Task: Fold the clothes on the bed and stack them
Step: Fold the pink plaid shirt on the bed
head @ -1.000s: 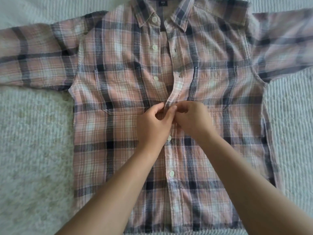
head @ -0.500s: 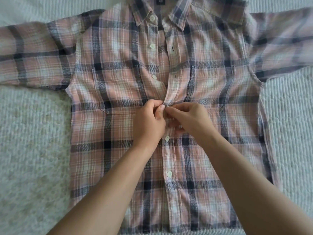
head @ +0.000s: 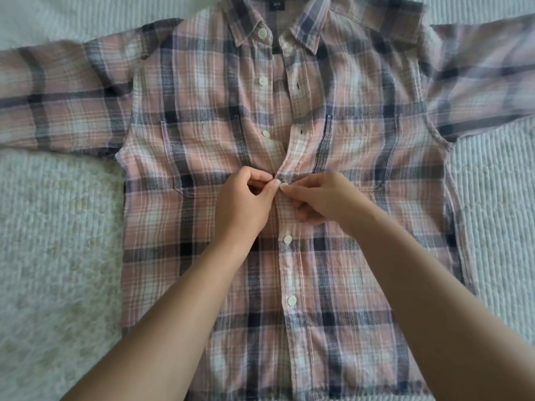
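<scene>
1. Pinching at the middle of the placket, the left hand [head: 246,204] grasps the shirt edge beside a white button [head: 283,186], and the right hand [head: 321,199] pinches the opposite edge at that same button; both hands have fingers curled on cloth
2. Lying flat and face up on the bed [head: 58,256], the plaid shirt [head: 202,256] has its sleeves spread out to either side and its collar [head: 278,27] at the far edge of view
3. Slipping is the likely trouble: the button is small, smooth and round, so it could pop back out of its hole if the pinch loosens before it is fully through
4. Tugging the two edges unevenly could bunch the soft woven cloth and leave a crooked front, which would spoil later folds
5. Two buttons below the hands look fastened; three above, and the open gap beside them, look undone, so folding seems some way off
6. The shirt is pink, white and navy check, slightly brushed, with two chest pockets; the bed cover is pale, ribbed and nubbly, likely to grip the fabric if dragged
</scene>
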